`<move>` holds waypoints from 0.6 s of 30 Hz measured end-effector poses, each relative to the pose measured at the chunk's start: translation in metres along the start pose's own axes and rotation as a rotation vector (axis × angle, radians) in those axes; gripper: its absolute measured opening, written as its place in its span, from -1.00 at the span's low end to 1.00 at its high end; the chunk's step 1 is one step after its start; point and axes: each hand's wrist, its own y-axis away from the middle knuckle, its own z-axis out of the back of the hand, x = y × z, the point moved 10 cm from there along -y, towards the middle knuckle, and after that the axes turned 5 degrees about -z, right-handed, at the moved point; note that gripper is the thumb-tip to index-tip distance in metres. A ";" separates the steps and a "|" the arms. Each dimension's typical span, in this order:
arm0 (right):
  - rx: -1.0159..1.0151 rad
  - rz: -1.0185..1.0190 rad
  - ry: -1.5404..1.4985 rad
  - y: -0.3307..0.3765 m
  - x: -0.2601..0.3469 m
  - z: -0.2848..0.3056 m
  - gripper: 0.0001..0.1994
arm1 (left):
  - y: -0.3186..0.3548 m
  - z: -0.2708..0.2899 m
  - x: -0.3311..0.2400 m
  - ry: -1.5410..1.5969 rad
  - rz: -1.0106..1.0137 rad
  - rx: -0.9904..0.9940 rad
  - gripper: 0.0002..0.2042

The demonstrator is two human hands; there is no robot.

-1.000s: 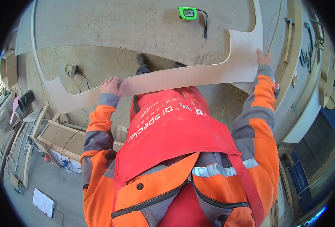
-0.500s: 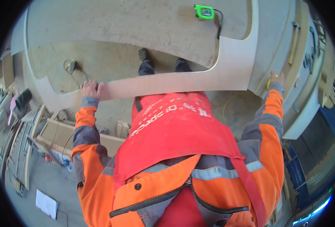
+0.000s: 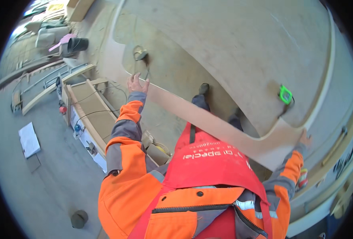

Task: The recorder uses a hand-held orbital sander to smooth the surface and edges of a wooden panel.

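Note:
A thin, pale wooden panel with a large cut-out crosses in front of my red apron. My left hand holds the panel's narrow strip toward its left end, fingers over the far edge and thumb apart. At the strip's wider right corner, my right hand grips the panel's edge, its fingers partly hidden. A green tape measure lies on the big sheet beyond the cut-out. Below my right hand, beside my forearm, is a small red and yellow object whose kind I cannot make out.
My shoe and the floor show through the cut-out. A wooden crate-like frame with cables stands at left, near a white paper. A black bucket is at far left. Long boards and clamps line the right side.
The view has swung leftward, so the panel now slants down to the right. My right hand has moved from the bench side onto the panel's corner. My left hand stays on the strip.

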 end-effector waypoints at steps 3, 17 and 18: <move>-0.069 -0.092 -0.089 0.008 0.002 0.026 -0.05 | -0.063 -0.012 0.040 0.127 0.125 0.120 -0.38; 0.002 -0.261 -0.280 0.053 -0.027 0.066 -0.31 | -0.348 -0.121 0.448 0.380 0.615 0.395 -0.21; 0.118 -0.242 -0.309 0.065 0.003 0.063 -0.32 | -0.362 -0.115 0.459 0.368 0.612 0.391 -0.21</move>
